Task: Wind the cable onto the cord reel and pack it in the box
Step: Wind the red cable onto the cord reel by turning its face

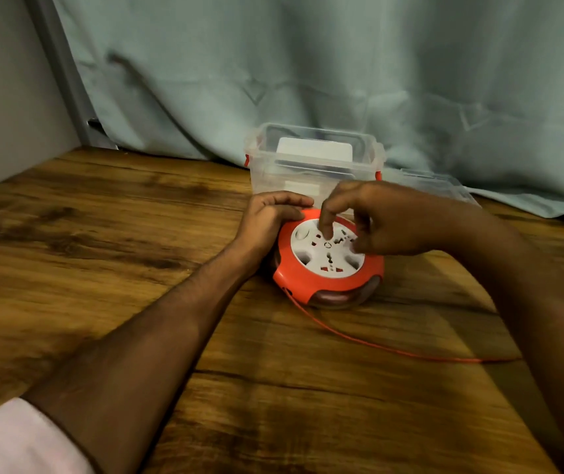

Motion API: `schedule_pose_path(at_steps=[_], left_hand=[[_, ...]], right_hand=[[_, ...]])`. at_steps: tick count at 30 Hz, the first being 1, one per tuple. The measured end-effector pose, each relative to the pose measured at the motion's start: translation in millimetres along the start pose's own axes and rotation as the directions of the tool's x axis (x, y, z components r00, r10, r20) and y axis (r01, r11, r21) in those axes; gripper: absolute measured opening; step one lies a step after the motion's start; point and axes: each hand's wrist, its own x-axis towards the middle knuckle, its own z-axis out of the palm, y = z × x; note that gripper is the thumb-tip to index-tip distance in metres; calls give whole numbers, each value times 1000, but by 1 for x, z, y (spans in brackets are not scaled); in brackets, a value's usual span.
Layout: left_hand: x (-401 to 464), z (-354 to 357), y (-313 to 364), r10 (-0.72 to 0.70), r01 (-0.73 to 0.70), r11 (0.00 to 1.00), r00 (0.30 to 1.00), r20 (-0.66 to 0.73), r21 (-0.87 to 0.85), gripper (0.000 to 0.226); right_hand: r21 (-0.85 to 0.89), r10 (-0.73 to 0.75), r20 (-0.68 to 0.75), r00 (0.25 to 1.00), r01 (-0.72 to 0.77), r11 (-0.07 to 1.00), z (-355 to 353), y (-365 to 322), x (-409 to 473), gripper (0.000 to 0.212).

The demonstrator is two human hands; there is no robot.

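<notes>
Head view showed the left hand gripping the far-left rim of the orange cord reel, fingers curled over its edge. Just right of it, the right hand hovered over the reel, index fingertip pressed into its white face, holding nothing. Beyond both hands stood the clear box. From the reel's near side, the orange cable ran right under the right forearm.

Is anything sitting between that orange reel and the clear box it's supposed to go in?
Nothing visible on the table between them. The reel sits right in front of the box, which is open, its lid lying beside it. Something white already lies in the box, and the cable still trails out unwound.
</notes>
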Motion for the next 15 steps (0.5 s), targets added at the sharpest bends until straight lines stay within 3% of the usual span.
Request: schedule_pose_path(at_steps=[3,8,15], left_hand=[[0,0,0,-9,9,1000,1000,11,5,32],[0,0,-1,-20,21,1000,1000,16,-16,30],[-4,3,3,-28,29,999,999,22,-36,32]], right_hand=[[81,-50,113,992,41,996,7,-4,0,50],[94,-74,109,991,64,994,14,-4,3,70],[70,-40,57,998,36,997,15,-10,2,75]])
